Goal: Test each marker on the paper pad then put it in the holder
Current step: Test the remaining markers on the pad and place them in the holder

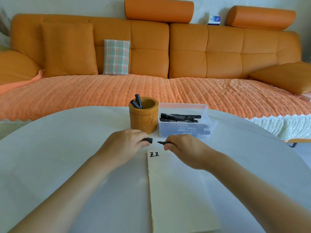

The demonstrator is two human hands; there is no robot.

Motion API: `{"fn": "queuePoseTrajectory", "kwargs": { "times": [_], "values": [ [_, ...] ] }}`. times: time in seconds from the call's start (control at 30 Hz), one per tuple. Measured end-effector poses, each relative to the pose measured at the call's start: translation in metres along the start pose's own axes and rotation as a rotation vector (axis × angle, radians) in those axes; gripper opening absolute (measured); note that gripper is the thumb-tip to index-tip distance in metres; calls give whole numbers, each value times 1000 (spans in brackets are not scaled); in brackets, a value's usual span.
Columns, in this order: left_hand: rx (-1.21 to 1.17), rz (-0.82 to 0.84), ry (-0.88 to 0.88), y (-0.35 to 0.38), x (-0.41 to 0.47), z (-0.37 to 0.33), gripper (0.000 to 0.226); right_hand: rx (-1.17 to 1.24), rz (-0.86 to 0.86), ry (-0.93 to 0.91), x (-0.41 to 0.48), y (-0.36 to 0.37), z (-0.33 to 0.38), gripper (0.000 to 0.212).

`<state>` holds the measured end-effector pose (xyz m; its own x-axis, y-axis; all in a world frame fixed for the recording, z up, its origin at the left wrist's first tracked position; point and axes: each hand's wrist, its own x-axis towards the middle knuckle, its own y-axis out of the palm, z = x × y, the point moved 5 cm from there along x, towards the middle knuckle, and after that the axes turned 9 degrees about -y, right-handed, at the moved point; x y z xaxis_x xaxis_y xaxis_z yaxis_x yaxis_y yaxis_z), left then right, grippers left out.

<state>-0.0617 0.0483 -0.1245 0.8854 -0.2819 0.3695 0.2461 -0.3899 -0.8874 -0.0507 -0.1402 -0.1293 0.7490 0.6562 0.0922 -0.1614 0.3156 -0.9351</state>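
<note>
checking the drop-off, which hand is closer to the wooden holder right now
Left. The left hand sits just in front of the holder; the right hand is farther right, in front of the plastic box.

Bench [67,148]: plain white is being shown.
Paper pad [176,190]: cream is being shown, with two black marks at its top left corner.
Holder [143,121]: amber brown is being displayed, patterned with carved relief.
Tub [185,130]: translucent white with fine ribbing is being shown.
Boxed markers [180,117]: black with pale lettering is being shown.
Cap [148,140] and uncapped marker [164,142]: black is being shown.
Sofa [188,52]: orange is being displayed, stitched into squares.
Cover [117,91]: a salmon-orange weave is being shown, with a white lace hem.
Pillow [116,57]: a plaid of grey-green, orange and white is being displayed.
</note>
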Motion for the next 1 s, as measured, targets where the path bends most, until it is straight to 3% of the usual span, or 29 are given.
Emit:
{"fn": "queuePoseTrajectory", "kwargs": {
  "times": [0.2,0.37,0.5,0.6,0.67,0.8,0.93,1.0],
  "values": [
    [-148,94,-203,17,-2,20,19,152,-79,17,-1,-7,-7,32],
    [-141,160,-255,30,-5,19,20,863,-313,127,0,-8,-10,20],
    [-116,142,-245,33,-7,19,20,1192,-289,153,1,1,-10,35],
    [-137,152,-252,35,-7,23,22,1204,-220,110,2,6,-10,52],
    [-146,144,-261,36,-7,24,22,1076,-174,74,2,7,-10,54],
    [-114,112,-270,39,-7,25,23,948,-189,121,2,15,-7,19],
    [-164,116,-283,43,-8,27,24,894,-373,198,-1,18,-14,15],
    [-207,133,-287,43,-8,25,35,853,-405,223,-2,19,-17,14]
  ]
}}
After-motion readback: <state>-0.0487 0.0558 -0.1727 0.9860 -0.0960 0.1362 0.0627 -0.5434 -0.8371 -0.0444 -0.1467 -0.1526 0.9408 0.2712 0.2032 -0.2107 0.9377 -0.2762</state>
